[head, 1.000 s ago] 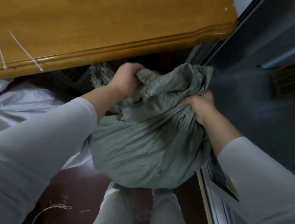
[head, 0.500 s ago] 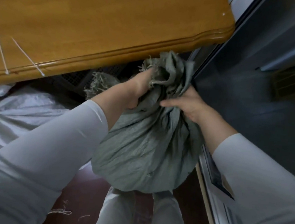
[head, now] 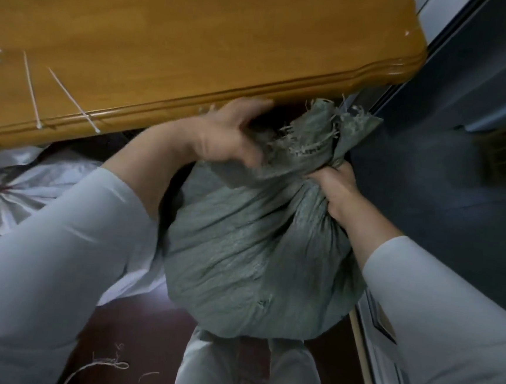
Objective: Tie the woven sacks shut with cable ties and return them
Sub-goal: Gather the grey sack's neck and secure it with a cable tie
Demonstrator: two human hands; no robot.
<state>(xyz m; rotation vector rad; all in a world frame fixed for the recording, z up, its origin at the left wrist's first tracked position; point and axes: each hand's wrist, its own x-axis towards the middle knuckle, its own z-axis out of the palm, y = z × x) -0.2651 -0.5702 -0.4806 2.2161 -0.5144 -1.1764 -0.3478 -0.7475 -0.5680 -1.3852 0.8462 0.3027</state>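
Note:
A full grey-green woven sack (head: 249,259) stands in front of my legs, below the table edge. My right hand (head: 334,189) grips its gathered neck on the right, and the frayed mouth (head: 327,131) sticks up above that fist. My left hand (head: 229,134), blurred by motion, is curled over the loose fabric on the mouth's left side. Two white cable ties (head: 32,90) (head: 73,101) lie loose on the wooden table (head: 198,34) near its front edge, well left of both hands.
A white woven sack (head: 16,192), its neck gathered, lies on the floor at the left under the table. Loose string (head: 102,365) lies on the dark floor. A dark cabinet front (head: 445,178) stands close on the right.
My right hand has slid round the neck and closed on it, bunching the mouth tighter. My left hand has shifted up along the mouth's left side. The sack has moved slightly right.

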